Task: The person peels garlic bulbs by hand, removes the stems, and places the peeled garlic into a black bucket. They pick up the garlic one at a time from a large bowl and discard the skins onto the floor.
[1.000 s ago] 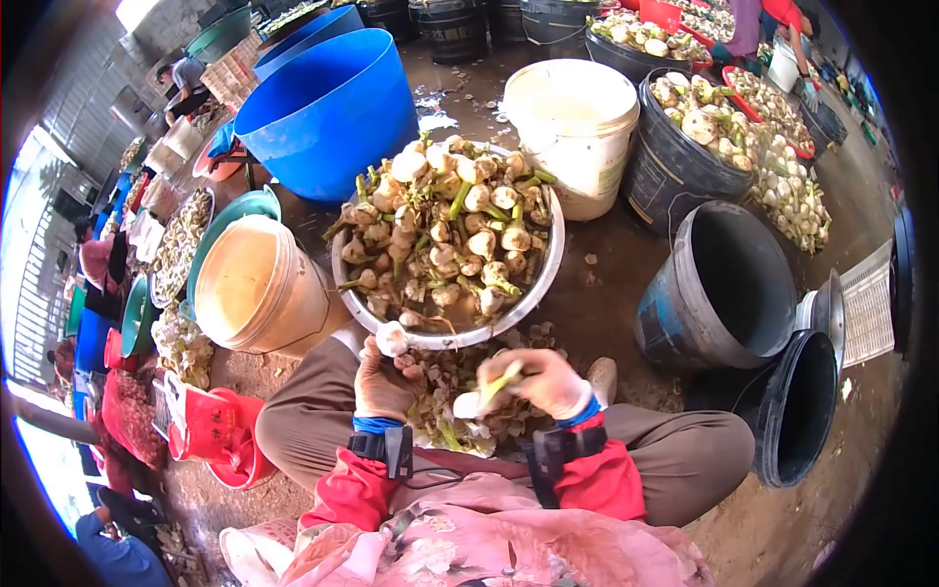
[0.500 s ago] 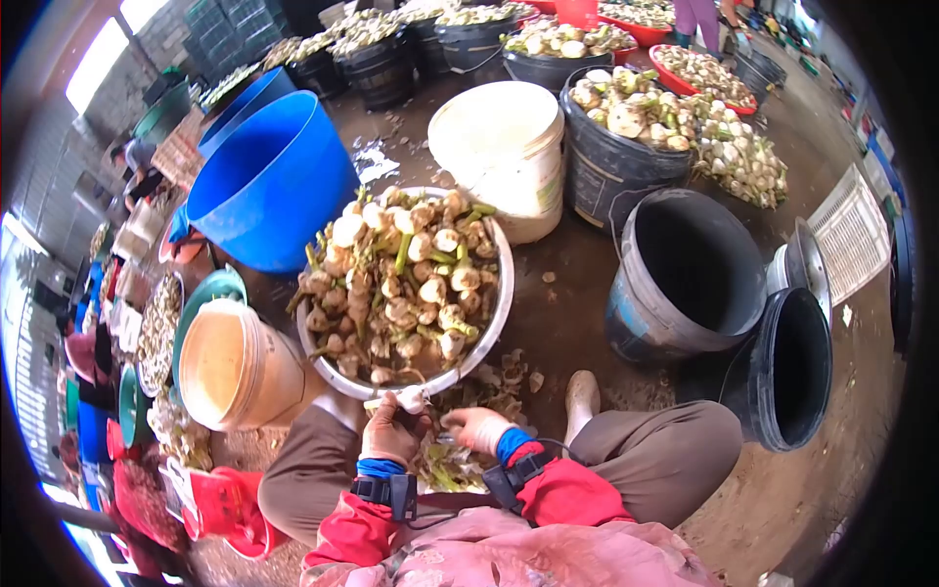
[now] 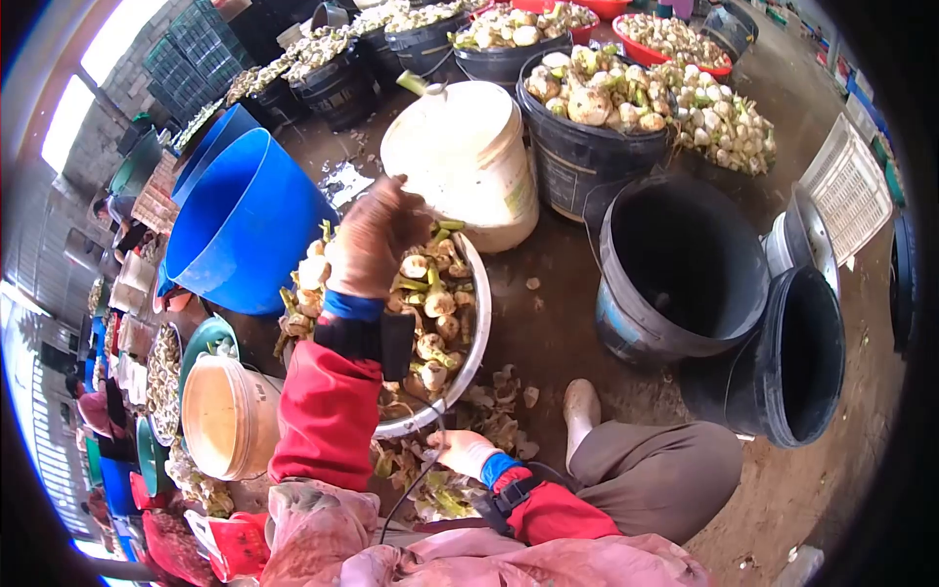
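Note:
My left hand reaches out over the metal basin, blurred by motion, its fingers loosely apart and no bulb showing in them. Beyond its fingertips, a garlic bulb with a cut green stem overlaps the far rim of the white bucket, apart from the hand. Trimmed and dirty garlic bulbs fill the basin. Low in front of my body, my right hand stays closed near the basin's front edge, above garlic peels; I cannot tell what is between its fingers.
Blue tubs stand left of the basin, with a cream bucket nearer me. To the right are a grey bucket and a black bucket. A black bucket heaped with garlic and a garlic pile lie ahead.
My left hand has moved from the basin's near edge forward over it, letting go of the garlic bulb, which is now at the white bucket. My right hand stays low. The view has shifted slightly.

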The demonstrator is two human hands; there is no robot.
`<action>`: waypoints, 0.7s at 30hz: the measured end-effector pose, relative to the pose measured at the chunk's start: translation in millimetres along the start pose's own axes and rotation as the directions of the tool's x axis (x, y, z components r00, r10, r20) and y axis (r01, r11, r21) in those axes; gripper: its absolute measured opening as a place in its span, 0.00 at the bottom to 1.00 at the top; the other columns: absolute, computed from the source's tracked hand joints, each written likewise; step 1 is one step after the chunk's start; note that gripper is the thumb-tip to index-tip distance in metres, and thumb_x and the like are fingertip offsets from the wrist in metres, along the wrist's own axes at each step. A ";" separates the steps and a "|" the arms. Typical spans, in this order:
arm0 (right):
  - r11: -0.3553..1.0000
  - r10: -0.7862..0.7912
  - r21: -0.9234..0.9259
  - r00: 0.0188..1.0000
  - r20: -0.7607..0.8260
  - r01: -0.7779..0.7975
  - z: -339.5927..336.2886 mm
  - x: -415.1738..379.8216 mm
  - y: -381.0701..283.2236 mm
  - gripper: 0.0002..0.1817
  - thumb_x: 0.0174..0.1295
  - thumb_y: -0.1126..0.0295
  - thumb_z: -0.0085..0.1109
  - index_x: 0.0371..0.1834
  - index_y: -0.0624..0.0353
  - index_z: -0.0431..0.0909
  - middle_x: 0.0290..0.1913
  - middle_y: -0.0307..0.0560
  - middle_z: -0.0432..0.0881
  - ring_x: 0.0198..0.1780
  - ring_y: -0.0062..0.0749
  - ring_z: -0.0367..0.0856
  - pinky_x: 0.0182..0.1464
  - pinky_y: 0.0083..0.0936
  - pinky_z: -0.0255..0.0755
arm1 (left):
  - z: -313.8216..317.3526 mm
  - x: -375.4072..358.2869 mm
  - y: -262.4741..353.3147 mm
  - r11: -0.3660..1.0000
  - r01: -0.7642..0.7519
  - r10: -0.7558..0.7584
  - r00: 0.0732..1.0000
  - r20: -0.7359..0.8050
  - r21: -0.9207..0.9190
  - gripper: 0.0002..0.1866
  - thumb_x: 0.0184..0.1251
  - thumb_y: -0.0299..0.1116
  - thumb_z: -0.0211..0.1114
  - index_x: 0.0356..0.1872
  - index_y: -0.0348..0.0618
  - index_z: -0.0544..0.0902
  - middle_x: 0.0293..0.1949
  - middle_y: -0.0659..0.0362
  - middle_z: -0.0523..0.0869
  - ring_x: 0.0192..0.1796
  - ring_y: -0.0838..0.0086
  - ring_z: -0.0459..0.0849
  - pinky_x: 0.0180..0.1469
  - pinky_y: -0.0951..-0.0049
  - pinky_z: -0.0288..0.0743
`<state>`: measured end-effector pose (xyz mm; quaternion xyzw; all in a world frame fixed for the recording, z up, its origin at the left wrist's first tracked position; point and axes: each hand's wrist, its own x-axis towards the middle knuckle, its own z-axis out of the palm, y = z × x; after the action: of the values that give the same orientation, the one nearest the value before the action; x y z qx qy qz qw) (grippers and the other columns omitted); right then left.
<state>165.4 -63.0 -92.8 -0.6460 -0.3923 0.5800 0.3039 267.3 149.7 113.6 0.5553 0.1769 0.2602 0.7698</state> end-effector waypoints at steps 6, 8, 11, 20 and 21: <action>0.951 -0.055 0.296 0.991 -0.122 0.089 1.8 6.2 15.3 0.22 0.55 0.69 0.53 0.56 0.50 0.75 0.32 0.44 0.82 0.27 0.29 0.78 0.33 0.25 0.73 | -66.2 -74.1 -122.9 -0.171 -0.230 -0.380 0.913 0.151 0.958 0.21 0.45 0.29 0.65 0.45 0.62 0.83 0.51 0.56 0.80 0.50 0.56 0.79 0.50 0.66 0.75; 0.963 -0.055 0.256 0.992 -0.116 0.083 2.4 4.5 15.9 0.22 0.55 0.69 0.53 0.56 0.50 0.75 0.31 0.44 0.82 0.26 0.29 0.78 0.32 0.25 0.73 | -70.6 -89.8 -138.4 -0.148 -0.189 -0.444 0.890 0.105 0.971 0.21 0.45 0.29 0.64 0.43 0.63 0.84 0.58 0.56 0.75 0.55 0.55 0.75 0.55 0.63 0.72; 0.982 -0.036 0.178 0.991 -0.125 0.058 -1.3 5.1 13.4 0.20 0.56 0.63 0.55 0.53 0.51 0.77 0.39 0.48 0.82 0.35 0.36 0.79 0.40 0.28 0.72 | -128.6 -96.3 -196.9 0.025 -0.250 -0.065 0.966 0.251 0.968 0.16 0.46 0.33 0.68 0.41 0.57 0.84 0.53 0.52 0.79 0.51 0.55 0.78 0.53 0.64 0.73; 0.845 -0.042 0.364 0.727 -0.686 0.392 -3.6 2.5 -6.4 0.15 0.58 0.72 0.60 0.48 0.59 0.79 0.46 0.44 0.83 0.48 0.26 0.80 0.53 0.21 0.70 | -64.8 -186.3 -90.7 0.187 -0.060 0.003 0.998 0.061 0.980 0.12 0.56 0.33 0.65 0.42 0.49 0.78 0.31 0.56 0.83 0.31 0.59 0.83 0.33 0.64 0.76; 0.756 -0.072 0.444 0.735 -0.675 0.481 -1.6 4.0 -9.4 0.14 0.58 0.72 0.61 0.48 0.60 0.79 0.46 0.43 0.83 0.48 0.24 0.79 0.53 0.20 0.69 | -71.7 -198.1 -94.1 0.129 -0.160 0.006 0.987 0.160 0.979 0.13 0.57 0.32 0.65 0.43 0.47 0.78 0.33 0.57 0.83 0.31 0.61 0.83 0.33 0.67 0.76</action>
<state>165.6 -54.7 -86.6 -0.6008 -0.1654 0.3713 0.6883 87.4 62.8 -1.8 0.9472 0.2279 0.0888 0.2074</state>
